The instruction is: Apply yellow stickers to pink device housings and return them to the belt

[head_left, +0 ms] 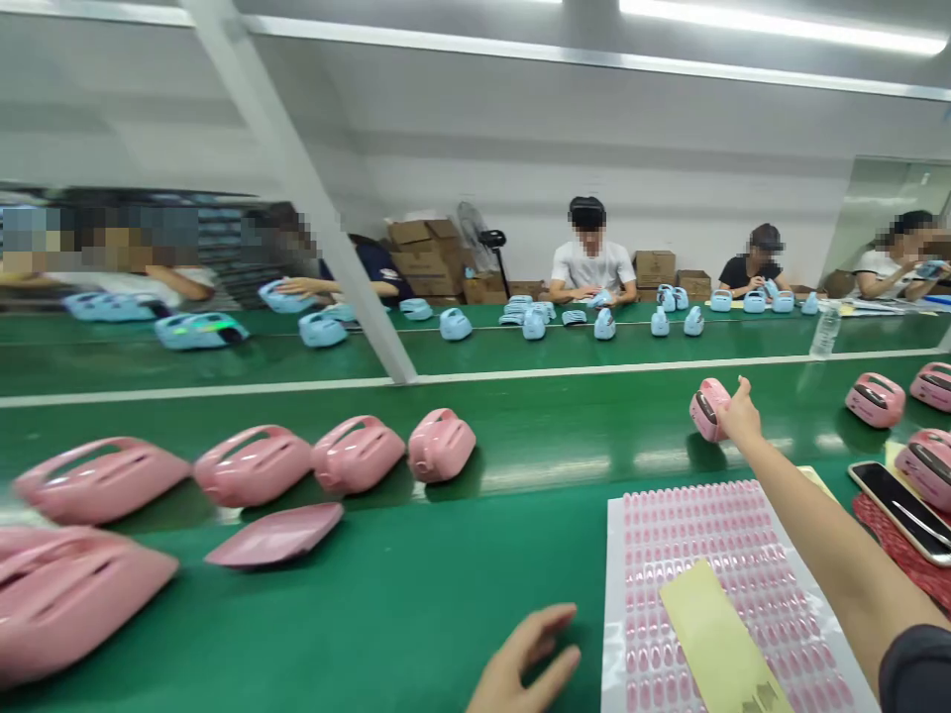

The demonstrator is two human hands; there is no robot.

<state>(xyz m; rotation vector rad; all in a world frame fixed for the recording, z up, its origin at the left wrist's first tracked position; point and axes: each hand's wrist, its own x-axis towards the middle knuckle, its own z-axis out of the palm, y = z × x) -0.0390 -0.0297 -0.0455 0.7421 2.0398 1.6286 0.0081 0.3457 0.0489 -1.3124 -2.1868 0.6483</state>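
My right hand (740, 411) reaches out over the green bench, its fingers closed on the side of a pink handled plastic case (708, 410) that has a dark oval panel. The case's far side is partly hidden by the hand. Low in the view, my left hand (526, 665) holds nothing, thumb and fingers apart above the green surface. Between my arms lies a white sheet (615, 594) bearing rows of glossy pink oval pieces (698, 530), with a yellow paper strip (724, 634) on top of it.
Pink casings (253, 465) without dark panels line the left, beside a loose pink shell piece (274, 535). At right are more paneled pink cases (877, 399) and a phone (902, 510). A bottle (824, 332) stands behind. Co-workers handle blue casings (456, 324) across the bench.
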